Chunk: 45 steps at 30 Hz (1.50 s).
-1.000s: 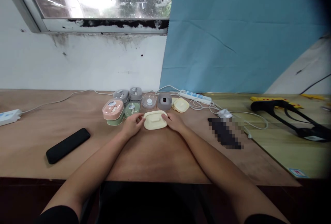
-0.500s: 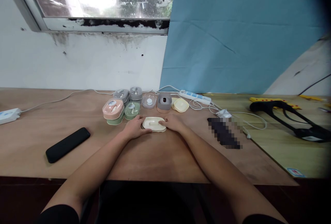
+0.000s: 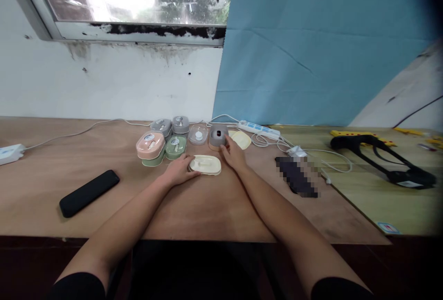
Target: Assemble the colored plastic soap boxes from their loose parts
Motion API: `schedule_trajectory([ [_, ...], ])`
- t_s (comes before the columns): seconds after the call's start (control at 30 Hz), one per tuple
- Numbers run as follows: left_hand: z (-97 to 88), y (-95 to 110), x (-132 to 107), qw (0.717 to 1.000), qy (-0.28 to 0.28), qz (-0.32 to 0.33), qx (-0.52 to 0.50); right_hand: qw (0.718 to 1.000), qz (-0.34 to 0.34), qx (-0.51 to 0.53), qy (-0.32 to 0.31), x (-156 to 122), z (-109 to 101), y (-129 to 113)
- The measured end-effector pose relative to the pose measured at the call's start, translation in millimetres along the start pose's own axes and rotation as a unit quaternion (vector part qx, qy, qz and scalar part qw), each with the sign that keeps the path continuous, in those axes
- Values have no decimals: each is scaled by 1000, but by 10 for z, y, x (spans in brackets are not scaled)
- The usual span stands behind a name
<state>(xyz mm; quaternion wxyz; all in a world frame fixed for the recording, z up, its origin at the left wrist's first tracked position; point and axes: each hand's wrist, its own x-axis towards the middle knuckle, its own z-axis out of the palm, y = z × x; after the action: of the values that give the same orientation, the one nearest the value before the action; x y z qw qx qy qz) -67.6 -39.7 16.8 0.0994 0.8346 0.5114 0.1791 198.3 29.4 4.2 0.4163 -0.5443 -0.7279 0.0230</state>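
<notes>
A cream-coloured plastic lid (image 3: 206, 165), oval with a recessed middle, lies flat on the table in front of me. My left hand (image 3: 180, 169) grips its left end, thumb along the near edge and fingers at the far side. Further right, my right hand (image 3: 233, 153) reaches forward with fingers apart, beside a grey box (image 3: 217, 138) with a dark slot on top. The fingertips are at that box's right side; whether they touch it I cannot tell. Behind them is a stack of pale cream lids (image 3: 241, 140).
Left of centre stand pink (image 3: 150, 144), green (image 3: 176, 147) and grey boxes (image 3: 161, 127), near a clear lid (image 3: 198, 134). A black power bank-like slab (image 3: 89, 193) lies left. Behind are a power strip (image 3: 259, 130) and cables; a black strap frame (image 3: 384, 159) lies right.
My right hand has let go of the cream lid and moved forward to the grey box. My left hand stays on the lid.
</notes>
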Motion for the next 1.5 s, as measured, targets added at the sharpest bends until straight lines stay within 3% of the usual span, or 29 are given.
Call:
schedule_trajectory([
  [0.2, -12, 3, -7, 1000, 0, 7, 0, 1000, -19, -3, -3, -6, 10, 59],
  [0.73, -33, 0, -21, 1000, -9, 13, -11, 998, 7, 39, 48, -25, 3, 110],
  [1.03, 9, -41, -25, 998, 20, 24, -50, 991, 38, 97, 82, -125, -61, -142],
  [1.3, 39, -42, 12, 970, 169, 17, -175, 978, -170, 123, -2, -286, -132, -318],
  [1.4, 25, -68, 14, 960, 202, 35, -190, 973, -197, 109, -51, -317, -141, -369],
  [1.5, 10, -95, 6, 964, 194, 68, -168, 973, -200, 97, -63, -322, -133, -387],
])
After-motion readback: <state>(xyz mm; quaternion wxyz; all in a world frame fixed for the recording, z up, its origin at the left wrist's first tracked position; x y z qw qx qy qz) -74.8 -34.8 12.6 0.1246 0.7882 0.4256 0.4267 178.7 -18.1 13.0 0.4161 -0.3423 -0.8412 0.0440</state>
